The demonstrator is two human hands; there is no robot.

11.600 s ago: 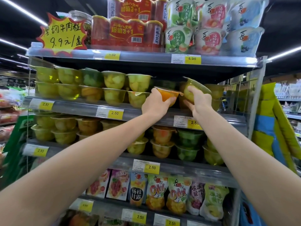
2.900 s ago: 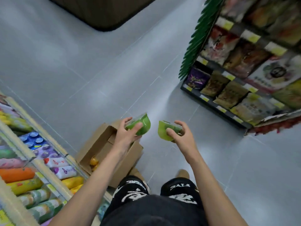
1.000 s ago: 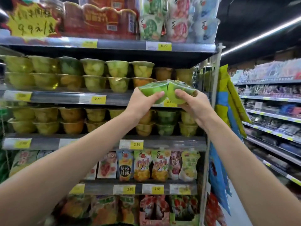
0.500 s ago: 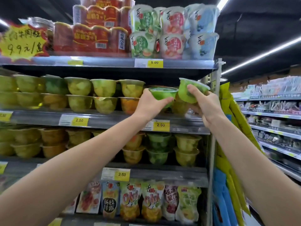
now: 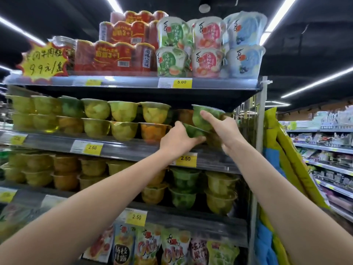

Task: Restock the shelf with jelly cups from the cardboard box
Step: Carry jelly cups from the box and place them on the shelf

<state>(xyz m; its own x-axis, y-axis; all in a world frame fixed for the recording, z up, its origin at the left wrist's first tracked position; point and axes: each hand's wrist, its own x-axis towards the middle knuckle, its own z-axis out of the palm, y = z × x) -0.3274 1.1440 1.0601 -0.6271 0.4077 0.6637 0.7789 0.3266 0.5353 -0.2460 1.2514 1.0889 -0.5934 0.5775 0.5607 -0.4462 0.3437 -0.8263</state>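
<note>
Both my arms reach up to the right end of the second shelf. My left hand grips a green jelly cup, tilted, low at the shelf's front. My right hand holds a second green jelly cup just above it, forefinger stretched across its side. Behind the two cups stand an orange cup and a yellowish one, partly hidden. Rows of yellow, green and orange jelly cups fill the shelf to the left, stacked two high. The cardboard box is out of view.
The top shelf carries red multipacks and large tubs close above the cups. A lower shelf holds more stacked cups, with pouches beneath. Yellow and blue bags hang off the shelf's right end. Another aisle runs at the far right.
Both hands have pushed the two green cups further in over the shelf's right end. The left cup has dropped below the right one and now tilts.
</note>
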